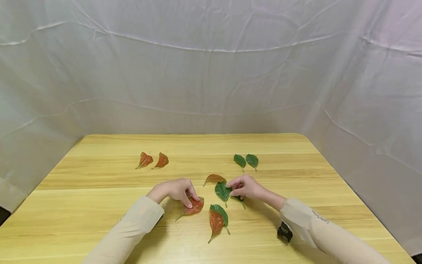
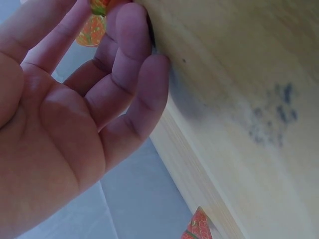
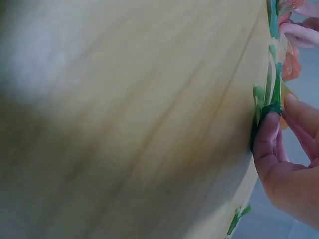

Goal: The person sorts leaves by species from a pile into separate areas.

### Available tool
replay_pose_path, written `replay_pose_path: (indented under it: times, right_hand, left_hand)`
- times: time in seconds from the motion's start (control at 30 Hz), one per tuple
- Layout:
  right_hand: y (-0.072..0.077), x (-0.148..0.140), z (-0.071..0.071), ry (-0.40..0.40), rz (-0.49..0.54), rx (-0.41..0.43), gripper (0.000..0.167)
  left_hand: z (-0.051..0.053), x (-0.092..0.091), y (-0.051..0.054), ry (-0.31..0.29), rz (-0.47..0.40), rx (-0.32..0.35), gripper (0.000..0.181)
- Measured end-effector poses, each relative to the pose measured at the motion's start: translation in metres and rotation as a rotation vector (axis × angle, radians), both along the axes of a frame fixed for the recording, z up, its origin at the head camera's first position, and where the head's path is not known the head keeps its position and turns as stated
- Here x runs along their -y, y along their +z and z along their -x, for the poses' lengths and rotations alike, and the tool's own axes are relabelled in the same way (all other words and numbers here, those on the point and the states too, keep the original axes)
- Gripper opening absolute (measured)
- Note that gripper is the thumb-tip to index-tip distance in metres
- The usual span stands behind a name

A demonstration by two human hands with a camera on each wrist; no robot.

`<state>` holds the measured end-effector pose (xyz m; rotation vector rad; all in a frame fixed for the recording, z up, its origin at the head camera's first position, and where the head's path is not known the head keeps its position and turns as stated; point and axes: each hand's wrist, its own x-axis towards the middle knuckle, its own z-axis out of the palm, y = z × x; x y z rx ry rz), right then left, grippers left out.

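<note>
My left hand (image 1: 178, 190) pinches a red leaf (image 1: 196, 208) with thumb and fingers, low over the wooden table. In the left wrist view, part of this leaf (image 2: 99, 7) shows at the fingertips, the rest being cut off. To the right, my right hand (image 1: 248, 187) pinches a serrated green leaf (image 1: 222, 190) at its edge. Another green leaf (image 1: 238, 198) lies partly hidden beneath that hand. Just behind them is a curled red leaf (image 1: 215, 178). Nearer the front, a red leaf (image 1: 216, 222) overlaps a green leaf (image 1: 221, 210).
Two red leaves (image 1: 162, 160) lie side by side at the back left of the table (image 1: 99, 176). Two green leaves (image 1: 252, 160) lie at the back right. Grey-white cloth (image 1: 211, 80) hangs around the table's back and sides.
</note>
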<state>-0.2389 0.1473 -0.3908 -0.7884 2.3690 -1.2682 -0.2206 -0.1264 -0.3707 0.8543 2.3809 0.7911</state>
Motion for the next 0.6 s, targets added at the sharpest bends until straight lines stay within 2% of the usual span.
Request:
replay_pose_path:
  times: [0.2, 0.6]
  right_hand:
    - [-0.0017, 0.0015, 0.0013, 0.004, -0.041, -0.002, 0.026]
    - [-0.0046, 0.0073, 0.0009, 0.013, -0.121, -0.088, 0.019]
  left_hand:
    - [0.0013, -0.0008, 0.0022, -0.022, 0.016, -0.011, 0.024]
    - [0.0022, -0.0022, 0.0058, -0.067, 0.028, -0.012, 0.022]
